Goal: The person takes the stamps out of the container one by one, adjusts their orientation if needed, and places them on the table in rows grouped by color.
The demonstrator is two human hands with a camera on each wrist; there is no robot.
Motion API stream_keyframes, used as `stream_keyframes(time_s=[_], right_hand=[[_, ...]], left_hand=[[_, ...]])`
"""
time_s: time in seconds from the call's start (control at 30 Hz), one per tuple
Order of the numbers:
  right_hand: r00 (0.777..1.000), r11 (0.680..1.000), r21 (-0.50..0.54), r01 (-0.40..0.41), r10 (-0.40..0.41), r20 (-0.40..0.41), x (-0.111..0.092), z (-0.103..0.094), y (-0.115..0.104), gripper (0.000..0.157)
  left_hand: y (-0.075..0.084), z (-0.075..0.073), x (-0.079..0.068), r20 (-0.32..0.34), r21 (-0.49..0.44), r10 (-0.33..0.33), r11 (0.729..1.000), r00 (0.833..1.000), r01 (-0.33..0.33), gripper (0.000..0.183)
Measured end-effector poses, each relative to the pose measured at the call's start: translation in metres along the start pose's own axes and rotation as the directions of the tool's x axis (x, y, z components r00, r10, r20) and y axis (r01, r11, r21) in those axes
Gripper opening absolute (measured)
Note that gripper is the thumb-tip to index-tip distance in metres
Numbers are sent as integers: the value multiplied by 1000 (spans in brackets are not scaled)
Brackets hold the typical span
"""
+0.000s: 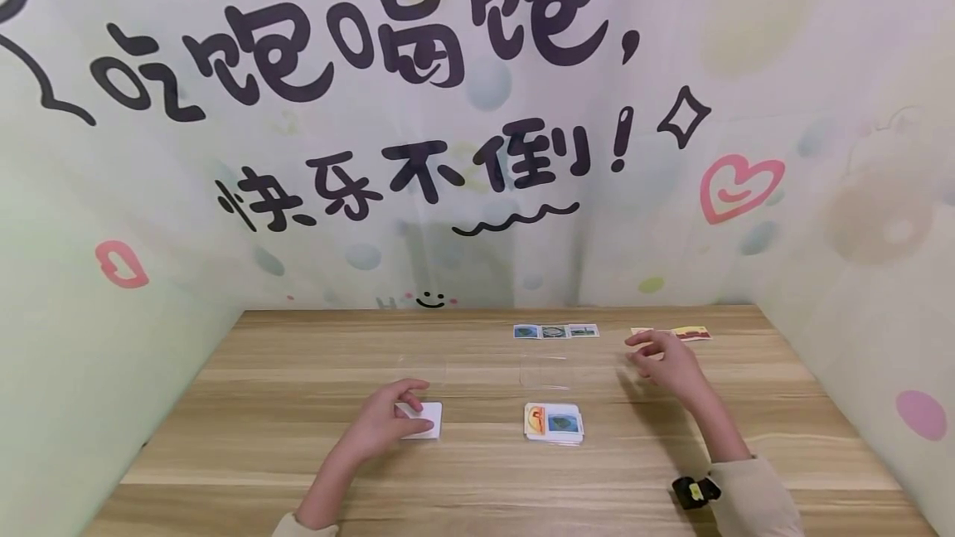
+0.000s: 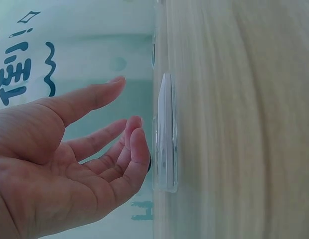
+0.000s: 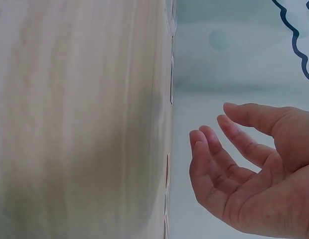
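My left hand (image 1: 384,421) hovers over a stack of white cards (image 1: 427,423), its fingers loosely bent. In the left wrist view, a gap shows between those fingers (image 2: 137,144) and the card stack (image 2: 166,134), and nothing is in the hand. Farther right, my right hand (image 1: 666,363) is held above the table, close to a row of red and yellow picture cards (image 1: 694,333) that it partly hides. Seen from the right wrist, that hand (image 3: 254,174) is relaxed, with thumb and fingers apart and nothing between them.
A stack of picture cards (image 1: 554,423) lies between the hands on the wooden table (image 1: 477,479). Behind it are a clear plastic piece (image 1: 545,372) and a row of blue-green picture cards (image 1: 555,331). Another clear piece (image 1: 422,369) lies behind the white stack. A printed curtain (image 1: 477,263) closes the back.
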State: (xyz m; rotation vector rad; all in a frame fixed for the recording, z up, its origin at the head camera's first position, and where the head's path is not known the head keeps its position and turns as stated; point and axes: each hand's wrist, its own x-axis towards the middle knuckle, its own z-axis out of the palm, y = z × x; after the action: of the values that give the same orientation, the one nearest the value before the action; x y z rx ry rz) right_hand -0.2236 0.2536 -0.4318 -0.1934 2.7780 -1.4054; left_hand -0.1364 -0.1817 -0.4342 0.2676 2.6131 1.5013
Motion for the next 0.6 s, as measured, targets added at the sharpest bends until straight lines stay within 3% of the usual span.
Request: stream_keyframes(time_s=[0.6], right_hand=[[999,999,2,-38,38,14,-4,10,-5,27]], left_hand=[[7,10,5,18,-14,8,1000,1000,-8,58]])
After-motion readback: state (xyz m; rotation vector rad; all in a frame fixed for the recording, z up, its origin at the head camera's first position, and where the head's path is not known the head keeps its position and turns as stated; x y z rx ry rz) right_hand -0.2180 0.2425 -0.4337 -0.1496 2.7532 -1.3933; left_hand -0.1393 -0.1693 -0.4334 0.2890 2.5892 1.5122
